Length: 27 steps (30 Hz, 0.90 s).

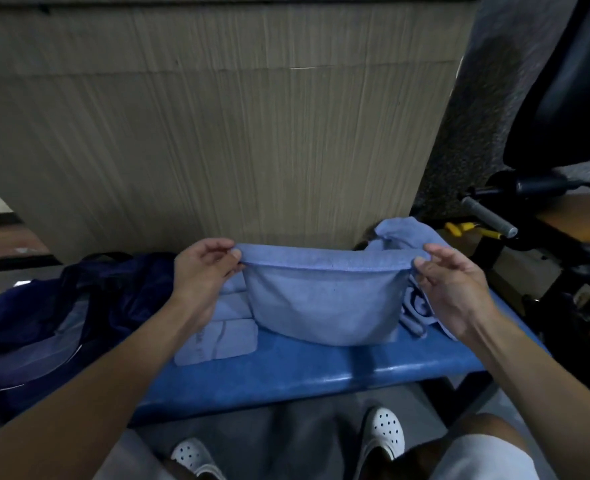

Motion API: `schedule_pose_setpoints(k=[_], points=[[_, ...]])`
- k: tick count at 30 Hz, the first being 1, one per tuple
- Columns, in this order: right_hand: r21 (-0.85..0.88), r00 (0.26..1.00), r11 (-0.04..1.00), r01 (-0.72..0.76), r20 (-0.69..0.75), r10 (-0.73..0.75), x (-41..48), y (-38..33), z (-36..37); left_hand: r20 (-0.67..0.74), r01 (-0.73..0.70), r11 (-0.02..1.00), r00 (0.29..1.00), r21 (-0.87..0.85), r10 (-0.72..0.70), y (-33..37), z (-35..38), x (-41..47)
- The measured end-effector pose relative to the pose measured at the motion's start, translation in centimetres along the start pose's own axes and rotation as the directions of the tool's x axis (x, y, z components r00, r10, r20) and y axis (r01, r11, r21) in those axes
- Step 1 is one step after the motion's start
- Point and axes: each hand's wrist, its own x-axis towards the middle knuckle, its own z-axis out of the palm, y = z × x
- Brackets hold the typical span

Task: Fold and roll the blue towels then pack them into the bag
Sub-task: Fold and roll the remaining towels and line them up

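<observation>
Our left hand (203, 271) and right hand (456, 289) pinch the top corners of a blue towel (324, 303) over the surface (286, 372); a slipped corner could spoil the fold

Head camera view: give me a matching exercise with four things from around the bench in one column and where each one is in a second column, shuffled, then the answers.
1. single light blue terry towel
2. dark navy fabric bag
3. stack of folded light blue towels
4. yellow-handled tool

A. slumped on the left end of the blue padded bench
B. off the bench, to the right
C. hanging, pinched by the left hand and right hand
D. on the bench, beside the left wrist

Pairs: 1-C, 2-A, 3-D, 4-B
</observation>
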Motion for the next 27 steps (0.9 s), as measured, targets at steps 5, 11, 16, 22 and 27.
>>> schedule_pose_setpoints(k=[5, 11, 16, 22, 27], points=[[-0.045, 0.994, 0.993, 0.109, -0.004, -0.11, 0.0, -2.2, 1.5, 0.031, -0.045, 0.997, 0.999, 0.068, 0.043, 1.1, -0.5, 1.1], [0.066, 0.998, 0.996, 0.066, -0.024, -0.065, 0.6, -4.0, 2.1, 0.022, 0.005, 1.0, 1.0, -0.011, -0.005, 3.1, 0.6, 1.5], [0.132, 0.993, 0.989, 0.071, -0.102, -0.057, 0.9, -4.8, 2.7, 0.008, -0.043, 0.999, 0.999, -0.015, 0.043, 4.4, 2.1, 1.9], [0.113, 0.987, 0.991, 0.066, -0.151, -0.049, 2.2, -5.5, 3.1, -0.017, -0.08, 0.997, 0.997, -0.009, 0.08, 5.1, 3.1, 3.0], [0.087, 0.987, 0.995, 0.051, -0.156, -0.037, 4.1, -5.1, 3.7, -0.044, -0.036, 0.999, 0.998, 0.006, 0.036, 4.7, 3.7, 4.7]])
